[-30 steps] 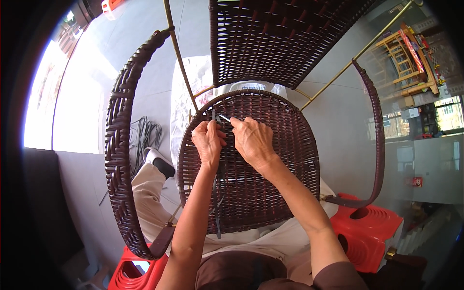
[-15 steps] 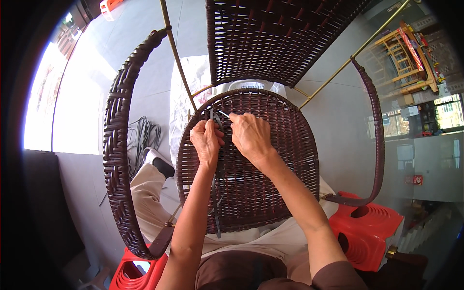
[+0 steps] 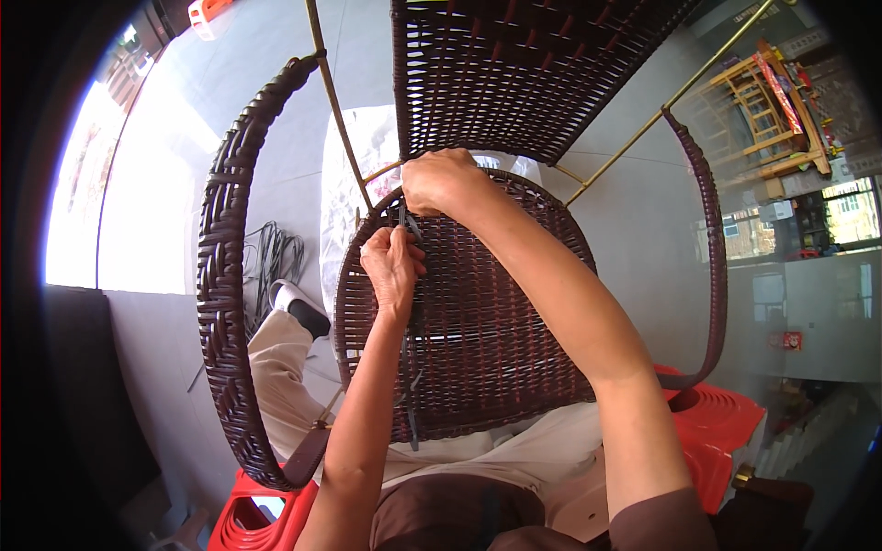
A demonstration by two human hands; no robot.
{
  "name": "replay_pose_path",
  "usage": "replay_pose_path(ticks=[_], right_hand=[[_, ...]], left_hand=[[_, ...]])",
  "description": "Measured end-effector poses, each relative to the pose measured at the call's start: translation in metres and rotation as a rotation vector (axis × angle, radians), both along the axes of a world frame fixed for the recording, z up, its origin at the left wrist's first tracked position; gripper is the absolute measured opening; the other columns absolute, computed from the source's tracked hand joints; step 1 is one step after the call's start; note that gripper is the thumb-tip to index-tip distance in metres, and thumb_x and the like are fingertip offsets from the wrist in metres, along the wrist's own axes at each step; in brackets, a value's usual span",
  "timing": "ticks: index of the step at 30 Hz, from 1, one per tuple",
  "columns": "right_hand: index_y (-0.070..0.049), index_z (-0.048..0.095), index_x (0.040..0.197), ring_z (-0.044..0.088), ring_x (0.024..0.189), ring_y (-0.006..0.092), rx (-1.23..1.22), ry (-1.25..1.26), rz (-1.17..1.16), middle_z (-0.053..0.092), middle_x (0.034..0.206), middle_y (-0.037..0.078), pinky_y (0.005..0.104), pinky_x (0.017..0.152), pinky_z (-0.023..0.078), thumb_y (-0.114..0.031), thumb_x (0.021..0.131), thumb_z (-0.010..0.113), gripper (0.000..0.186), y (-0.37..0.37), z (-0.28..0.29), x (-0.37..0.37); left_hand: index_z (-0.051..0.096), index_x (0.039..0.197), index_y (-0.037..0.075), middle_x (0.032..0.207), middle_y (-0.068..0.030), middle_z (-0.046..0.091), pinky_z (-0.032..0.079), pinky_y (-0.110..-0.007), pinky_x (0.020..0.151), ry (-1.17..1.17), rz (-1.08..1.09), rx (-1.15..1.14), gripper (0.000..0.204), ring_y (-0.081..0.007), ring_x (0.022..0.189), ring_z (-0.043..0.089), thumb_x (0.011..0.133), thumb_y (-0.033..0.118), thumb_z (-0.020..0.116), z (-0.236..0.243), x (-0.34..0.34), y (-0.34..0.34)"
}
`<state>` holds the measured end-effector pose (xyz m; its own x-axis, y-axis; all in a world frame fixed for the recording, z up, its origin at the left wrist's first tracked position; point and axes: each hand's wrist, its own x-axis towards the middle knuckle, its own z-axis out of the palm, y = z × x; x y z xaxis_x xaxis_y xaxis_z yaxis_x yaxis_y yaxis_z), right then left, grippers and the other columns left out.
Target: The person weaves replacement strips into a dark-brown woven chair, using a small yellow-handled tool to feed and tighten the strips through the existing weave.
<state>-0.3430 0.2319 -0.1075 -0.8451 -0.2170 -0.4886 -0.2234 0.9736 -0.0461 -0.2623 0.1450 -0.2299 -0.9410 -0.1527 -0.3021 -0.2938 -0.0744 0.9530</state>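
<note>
The woven dark brown chair seat [image 3: 496, 312] lies in front of me, with the woven backrest [image 3: 514, 83] rising beyond it. My left hand [image 3: 393, 266] is closed on a flat dark grey strip [image 3: 404, 219] at the seat's left part. The strip's loose length hangs toward me over the weave. My right hand [image 3: 443, 182] is closed at the far rim of the seat, just below the backrest. Its fingertips are turned away, so what it holds is hidden.
A thickly woven armrest [image 3: 225, 248] curves at the left, a thinner armrest [image 3: 707, 211] at the right. Red plastic stools [image 3: 712, 436] stand near me on both sides. A coil of grey strips [image 3: 271, 266] lies on the floor at left. White cloth [image 3: 344, 174] spreads beyond the seat.
My right hand has moved up and left to the seat's far rim. The thin pale-tipped tool that showed at its fingers is now hidden. My left hand has stayed in place.
</note>
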Motion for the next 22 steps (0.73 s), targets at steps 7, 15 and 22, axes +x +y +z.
replay_pose_path(ticks=[7,15,22], right_hand=[[-0.009,0.07,0.09,0.065,0.084,0.0224,0.054,0.039,0.006,0.068,0.09,0.01,0.0366,0.071,0.051,-0.02,0.072,0.061,0.022,0.0,-0.016,0.0],[-0.001,0.066,0.07,0.067,0.066,0.0279,-0.094,0.299,-0.16,0.065,0.07,0.018,0.0368,0.056,0.055,-0.007,0.077,0.053,0.015,-0.003,-0.04,0.06],[-0.006,0.064,0.103,0.065,0.061,0.0349,-0.401,0.575,-0.472,0.063,0.067,0.022,0.043,0.051,0.054,-0.006,0.079,0.058,0.025,-0.005,-0.09,0.102]], left_hand=[[0.055,0.067,-0.004,0.052,-0.0084,0.056,0.036,-0.024,0.034,0.009,-0.006,-0.005,0.03,-0.011,0.036,0.048,0.089,0.017,0.049,-0.001,-0.002,0.0],[0.052,0.06,-0.003,0.049,-0.0067,0.053,0.038,-0.024,0.034,0.194,0.015,-0.088,0.033,-0.0103,0.037,0.048,0.087,0.015,0.049,-0.01,-0.001,-0.001],[0.061,0.069,-0.005,0.052,-0.0093,0.058,0.044,-0.026,0.04,0.102,0.034,-0.065,0.027,-0.0118,0.04,0.053,0.085,0.016,0.052,-0.02,-0.005,-0.001]])
